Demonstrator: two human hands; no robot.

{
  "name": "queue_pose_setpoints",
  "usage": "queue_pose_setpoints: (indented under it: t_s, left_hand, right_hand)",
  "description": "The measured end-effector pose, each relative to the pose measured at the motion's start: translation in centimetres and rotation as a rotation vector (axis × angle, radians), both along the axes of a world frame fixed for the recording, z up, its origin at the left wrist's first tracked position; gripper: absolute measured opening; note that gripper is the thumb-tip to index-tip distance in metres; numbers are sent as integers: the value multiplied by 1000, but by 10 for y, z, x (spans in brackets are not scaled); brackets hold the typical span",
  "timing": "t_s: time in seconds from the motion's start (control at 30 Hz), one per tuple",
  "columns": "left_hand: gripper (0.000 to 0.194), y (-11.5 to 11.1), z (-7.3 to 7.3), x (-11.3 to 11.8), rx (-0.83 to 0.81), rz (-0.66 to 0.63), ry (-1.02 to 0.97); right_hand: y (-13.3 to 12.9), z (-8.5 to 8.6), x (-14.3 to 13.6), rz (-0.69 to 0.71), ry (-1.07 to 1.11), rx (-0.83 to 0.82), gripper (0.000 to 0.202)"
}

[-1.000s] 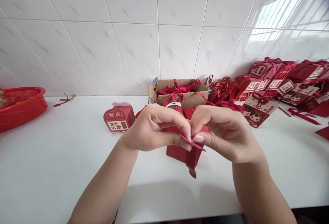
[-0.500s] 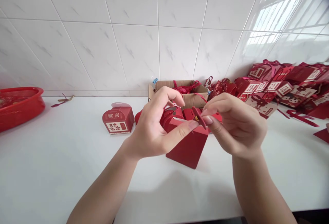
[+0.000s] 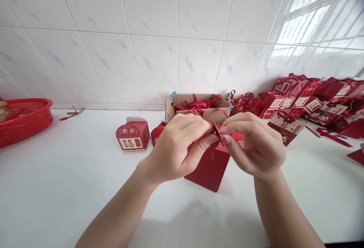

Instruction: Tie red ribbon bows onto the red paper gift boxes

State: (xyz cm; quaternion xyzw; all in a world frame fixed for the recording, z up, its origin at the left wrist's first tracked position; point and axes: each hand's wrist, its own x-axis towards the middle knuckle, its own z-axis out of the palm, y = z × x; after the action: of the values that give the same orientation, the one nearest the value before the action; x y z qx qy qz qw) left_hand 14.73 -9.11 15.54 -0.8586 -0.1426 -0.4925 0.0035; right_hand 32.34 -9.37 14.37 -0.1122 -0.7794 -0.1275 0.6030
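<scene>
Two-handed, pinching a small red tag [image 3: 218, 132] with left hand [image 3: 173, 149] and right hand [image 3: 257, 149] — likely for fine control — above a red box [image 3: 209, 170], seemingly kept close beneath both.

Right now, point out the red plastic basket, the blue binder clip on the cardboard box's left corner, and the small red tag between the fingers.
Red plastic basket [image 3: 34, 126]: head view, outer wall.
Blue binder clip [image 3: 173, 94]: head view, clip body.
Small red tag [image 3: 218, 132]: head view, flat face.

White, grey-veined tiles [image 3: 153, 62] cover the wall behind a smooth white table [image 3: 93, 187]. Daylight and the barred pattern of a window reflect in the glossy tiles at the upper right.
</scene>
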Motion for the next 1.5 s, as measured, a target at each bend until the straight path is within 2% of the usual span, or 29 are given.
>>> queue_pose_setpoints:
  t_s: [0.13,0.3,0.43,0.63,0.83,0.97,1.17,1.3,1.5]
  left_hand:
    - [17,-1,0,-2,74,63,55]
    - [15,-5,-4,3,186,192,63]
    - [16,-6,-7,7,219,217,57]
    - [15,-4,-9,10,143,139,2]
    - [7,-1,0,2,81,-22,-70]
    - [11,-1,5,-4,94,-52,-107]
    - [15,-3,4,-3,72,-90,-140]
    - [25,-2,3,-6,-80,-168,-94]
    - [7,-4,-1,-8,-507,-345,-48]
  right_hand:
    - [-3,0,2,-24,-52,-34,17]
    - [-5,-2,-3,-89,-37,-1,23]
    - [-5,-3,-6,-98,-4,14,21]
    - [-3,-2,-4,-62,2,-11,17]
    - [-5,0,-1,-24,-32,-42,16]
    - [-6,0,1,-20,-63,-17,18]
    - [-8,0,0,-6,-82,-5,24]
    - [-8,0,-1,0,-83,-1,23]
    - [-10,2,-1,-13,-67,11,18]
